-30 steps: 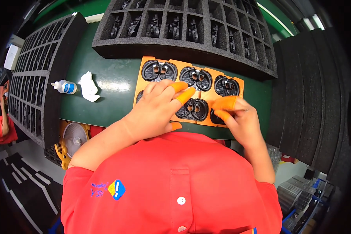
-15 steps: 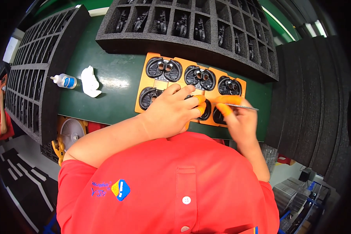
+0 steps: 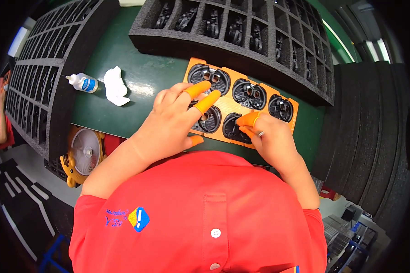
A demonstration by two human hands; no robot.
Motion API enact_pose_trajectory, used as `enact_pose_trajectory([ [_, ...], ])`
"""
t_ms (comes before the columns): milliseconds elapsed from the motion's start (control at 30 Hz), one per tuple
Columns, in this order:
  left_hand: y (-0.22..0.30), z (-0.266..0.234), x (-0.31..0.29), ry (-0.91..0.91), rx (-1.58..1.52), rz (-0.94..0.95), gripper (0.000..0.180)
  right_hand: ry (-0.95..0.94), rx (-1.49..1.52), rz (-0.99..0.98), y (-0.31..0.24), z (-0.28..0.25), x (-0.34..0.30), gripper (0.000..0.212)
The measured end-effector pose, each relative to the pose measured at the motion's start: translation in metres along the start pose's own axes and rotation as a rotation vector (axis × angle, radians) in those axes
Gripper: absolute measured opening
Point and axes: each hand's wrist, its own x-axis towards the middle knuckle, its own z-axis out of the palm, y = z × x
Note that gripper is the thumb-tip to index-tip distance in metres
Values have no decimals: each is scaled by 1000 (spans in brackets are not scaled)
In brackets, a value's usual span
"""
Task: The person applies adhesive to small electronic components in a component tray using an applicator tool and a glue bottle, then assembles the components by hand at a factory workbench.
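Note:
An orange tray (image 3: 197, 62) holds several black rounded plastic parts (image 3: 249, 94) in two rows, each with small round openings in its middle. My left hand (image 3: 171, 113) is spread over the tray's left end, orange finger cots on its tips; it grips nothing. At the lower middle slot, my right hand (image 3: 275, 136) pinches a thin metal tool (image 3: 260, 133), of which only a short piece shows. Its orange-capped fingertips are at the black part (image 3: 232, 127) there. That hand covers the tray's lower right corner, and the tool's tip is hidden.
Beyond the tray stands a large grey foam box (image 3: 191, 38) with black parts in its compartments. Another divided foam box (image 3: 73, 54) is at the left. A white squeeze bottle (image 3: 83, 83) and crumpled white tissue (image 3: 116, 86) lie on the green table (image 3: 136, 68). Black foam (image 3: 351, 127) stands at right.
My left hand has moved left along the tray and its fingers have spread. My right hand has come left to the lower middle part, its tool now mostly hidden. The whole view has shifted slightly.

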Motion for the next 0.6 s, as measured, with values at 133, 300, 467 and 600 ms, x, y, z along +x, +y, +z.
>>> enact_pose_trajectory([
  [133, -9, 10, -1, 117, 56, 15, 95, -260, -184, -63, -19, -11, 5, 22],
  [300, -9, 0, -3, 108, -11, 34, 94, 41, 111, -126, -8, 14, 16, 22],
  [467, -16, -1, -10, 80, -90, -3, 93, 0, 385, 391, -15, 43, 30, 18],
  [600, -20, -2, -10, 57, -78, 25, 83, -1, 392, 370, -15, 50, 30, 17],
])
